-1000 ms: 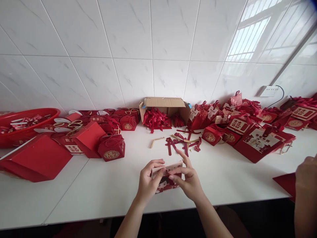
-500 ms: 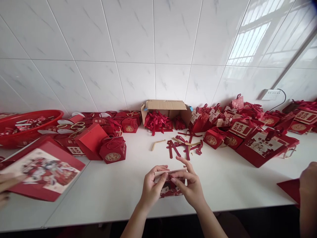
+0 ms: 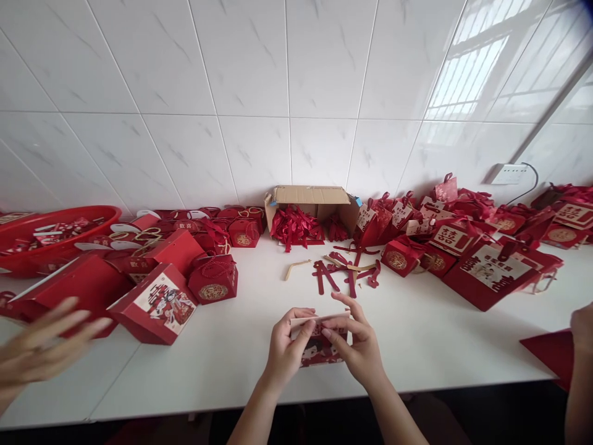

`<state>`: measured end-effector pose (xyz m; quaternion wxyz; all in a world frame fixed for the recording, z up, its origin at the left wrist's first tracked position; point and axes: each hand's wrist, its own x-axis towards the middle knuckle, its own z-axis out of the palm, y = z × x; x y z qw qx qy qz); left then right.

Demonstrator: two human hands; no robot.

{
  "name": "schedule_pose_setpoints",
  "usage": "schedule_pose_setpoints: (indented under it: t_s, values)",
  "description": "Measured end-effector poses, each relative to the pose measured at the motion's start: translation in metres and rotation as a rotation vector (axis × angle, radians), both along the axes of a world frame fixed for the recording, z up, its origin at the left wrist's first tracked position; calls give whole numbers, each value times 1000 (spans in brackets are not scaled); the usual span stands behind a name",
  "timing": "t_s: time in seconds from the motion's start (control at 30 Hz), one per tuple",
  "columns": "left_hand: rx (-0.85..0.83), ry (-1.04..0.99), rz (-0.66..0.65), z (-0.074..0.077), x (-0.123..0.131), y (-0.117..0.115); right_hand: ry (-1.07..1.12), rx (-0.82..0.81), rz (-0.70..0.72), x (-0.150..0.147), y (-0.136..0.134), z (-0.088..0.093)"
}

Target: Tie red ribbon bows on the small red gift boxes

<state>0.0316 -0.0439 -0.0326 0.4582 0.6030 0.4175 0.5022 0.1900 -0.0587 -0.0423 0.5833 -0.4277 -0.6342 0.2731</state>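
Observation:
Near the table's front edge, a small red box (image 3: 319, 351) with a printed cartoon figure and a pale top edge is held between both hands. My left hand (image 3: 291, 340) grips its left side, thumb on the front near the top. My right hand (image 3: 354, 340) holds the right side, thumb and fingers at the top edge, with one finger raised. The palms hide the box's sides. Beyond the hands lie dark red strap pieces (image 3: 324, 278) and a gold strip (image 3: 295, 267).
An open cardboard box (image 3: 310, 195) with red ribbons (image 3: 296, 227) stands against the wall. Red gift boxes (image 3: 213, 278) crowd the left, beside a red basin (image 3: 104, 216); more bags (image 3: 493, 272) fill the right. Other people's hands (image 3: 41, 346) reach in at both sides.
At the left, another person's hand has let go of a printed red box, which now stands on the table. My hands and the small box have hardly moved.

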Motion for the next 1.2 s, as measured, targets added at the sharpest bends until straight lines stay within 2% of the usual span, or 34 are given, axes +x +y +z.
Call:
schedule_pose_setpoints:
  t_s: [0.17, 0.27, 0.37, 0.47, 0.6, 0.67, 0.8, 0.87, 0.97, 1.07, 1.2]
  values:
    - [57, -2, -78, 1, -2, -5, 91, 5, -88, -5, 2, -2]
    - [97, 3, -87, -4, 1, -11, 200, -89, -25, -9, 3, -2]
    - [190, 82, 108, -17, 8, -14, 310, -205, 60, -12, 4, -4]
    - [353, 176, 349, -32, 15, -15, 330, -199, 60, -14, 2, -6]
    - [414, 202, 469, -37, 11, -21, 309, -107, 52, -15, -1, -7]
    - [348, 236, 445, -32, 2, -25, 302, -69, 45, -13, -3, -7]
    - [151, 346, 174, -19, -29, -32, 243, 24, 9, -7, -7, -4]
    - [150, 364, 93, -10, -46, -33, 195, 74, 3, -4, -8, -1]
    - [236, 262, 61, 9, -64, -37, 88, 168, 18, -1, -13, 6]
    - [307, 56, 65, 35, -63, -46, -61, 280, 73, -2, -20, 15]
    - [231, -196, 107, 64, -40, -58, -148, 383, 145, -8, -30, 29]
